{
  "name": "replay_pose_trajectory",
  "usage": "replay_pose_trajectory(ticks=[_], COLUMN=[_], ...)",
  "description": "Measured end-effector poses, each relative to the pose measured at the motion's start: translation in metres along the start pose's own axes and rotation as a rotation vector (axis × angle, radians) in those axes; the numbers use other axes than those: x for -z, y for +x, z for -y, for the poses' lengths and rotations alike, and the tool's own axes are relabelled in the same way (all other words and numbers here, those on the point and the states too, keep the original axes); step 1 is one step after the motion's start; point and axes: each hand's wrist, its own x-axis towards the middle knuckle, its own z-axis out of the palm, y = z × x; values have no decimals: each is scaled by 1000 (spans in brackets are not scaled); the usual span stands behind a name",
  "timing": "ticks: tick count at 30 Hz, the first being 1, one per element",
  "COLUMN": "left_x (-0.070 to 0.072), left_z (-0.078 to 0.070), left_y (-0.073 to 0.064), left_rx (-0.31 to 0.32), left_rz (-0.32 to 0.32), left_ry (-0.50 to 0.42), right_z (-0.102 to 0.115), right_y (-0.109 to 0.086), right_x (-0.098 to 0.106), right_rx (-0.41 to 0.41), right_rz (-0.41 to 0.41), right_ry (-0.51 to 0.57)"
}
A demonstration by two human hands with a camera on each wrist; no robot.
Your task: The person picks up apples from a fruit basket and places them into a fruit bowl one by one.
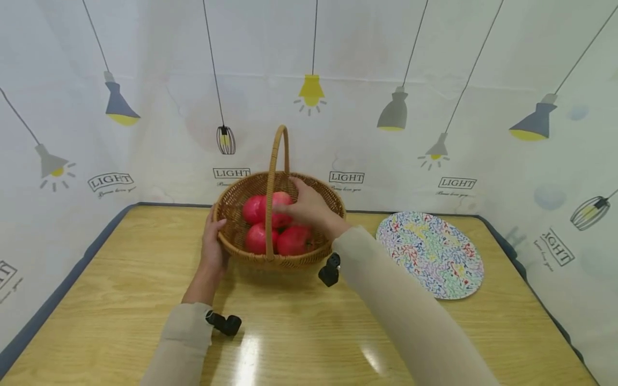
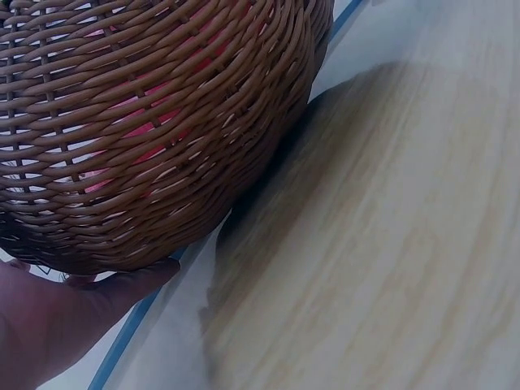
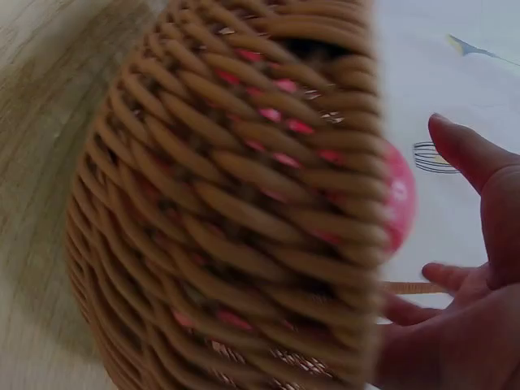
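A brown wicker basket (image 1: pixel 285 260) with a tall arched handle (image 1: pixel 272 187) is at the back middle of the table, several shiny red round fruits (image 1: pixel 295 240) inside it. My left hand (image 1: pixel 214 244) holds its left side, the thumb over the rim and the other fingers largely hidden outside. In the left wrist view that hand (image 2: pixel 73 309) lies against the weave. My right hand (image 1: pixel 311 206) reaches over the bowl from the right, above the fruits. Its thumb and fingers are spread with nothing held in the right wrist view, where a red fruit (image 3: pixel 398 199) shows past the rim.
A round, flat mat (image 1: pixel 429 254) with a multicoloured squiggle pattern lies to the right of the basket, partly behind my right sleeve. Behind the wooden table (image 1: pixel 299 332) hangs a pale cloth (image 1: pixel 270 64) printed with lamps. Black wrist cameras (image 1: pixel 330 269) sit on both sleeves.
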Motion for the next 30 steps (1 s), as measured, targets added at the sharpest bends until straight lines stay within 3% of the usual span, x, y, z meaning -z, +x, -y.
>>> replay_pose_trajectory(ticks=[7, 14, 23, 30], left_x=[-1, 0, 0, 0], left_z=[0, 0, -3, -1], left_y=[1, 2, 1, -1], left_rx=[-6, -5, 5, -5], left_rz=[-2, -7, -11, 9], left_ry=[13, 5, 45, 0], right_z=[-3, -4, -2, -4], right_y=[6, 12, 9, 7], right_x=[-14, -23, -24, -26], right_rx=[27, 32, 24, 41], right_rz=[-19, -41, -44, -60], right_ry=[-9, -89, -62, -71])
